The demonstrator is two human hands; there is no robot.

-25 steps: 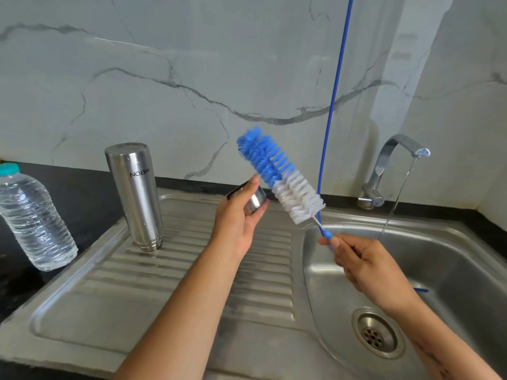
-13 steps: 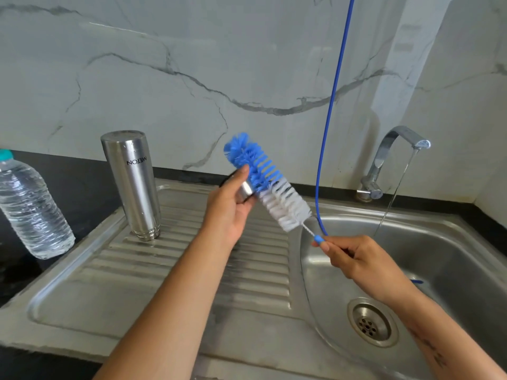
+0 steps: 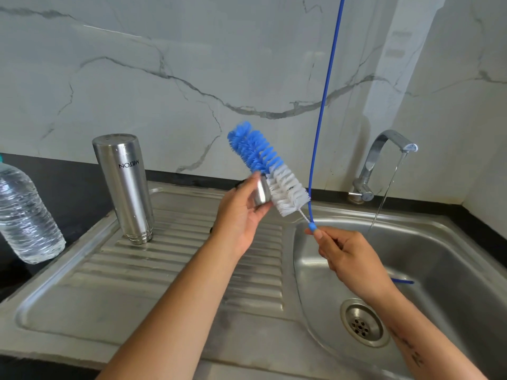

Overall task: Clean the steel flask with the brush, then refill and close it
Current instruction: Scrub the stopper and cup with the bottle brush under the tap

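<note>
The steel flask (image 3: 124, 185) stands upside down on the draining board, at the left. My left hand (image 3: 241, 212) holds the flask's small steel cap (image 3: 262, 191) up above the board. My right hand (image 3: 348, 256) grips the blue handle of the bottle brush (image 3: 270, 168), which points up and to the left. The brush's white bristles press against the cap; its blue tip sticks out above my left hand.
The tap (image 3: 384, 157) at the back right runs a thin stream into the sink basin (image 3: 439, 270), whose drain (image 3: 362, 323) lies below my right wrist. A plastic water bottle (image 3: 24, 218) stands on the black counter at far left. A blue cord (image 3: 326, 91) hangs down the wall.
The brush and the cap have come together: the bristles, apart from the cap a second ago, now rub against it. Both hands shifted slightly left.
</note>
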